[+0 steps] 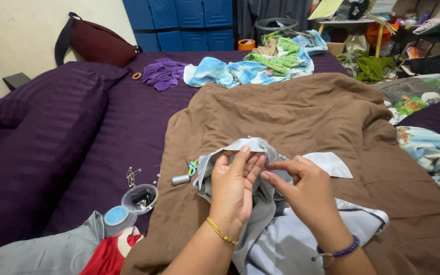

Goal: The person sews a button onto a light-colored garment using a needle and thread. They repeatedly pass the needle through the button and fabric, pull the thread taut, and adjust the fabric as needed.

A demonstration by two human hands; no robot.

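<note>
My left hand [234, 184] grips a fold of a pale grey garment [281, 239], raising its edge with a small button [262, 144] near the top. My right hand [301, 188] is closed beside it, fingertips pinched together at the fabric's edge; whatever is between them is too small to make out. The garment lies in my lap over a brown blanket [301, 112]. A grey thread spool [181, 179] and small green-handled scissors [193, 167] lie just left of my left hand.
A clear plastic cup of sewing bits [139, 198] and its blue lid [116, 216] sit on the purple bedsheet [128, 127], with safety pins [132, 175] nearby. Purple pillows [36, 132] lie left. Crumpled clothes [250, 69] pile at the far end.
</note>
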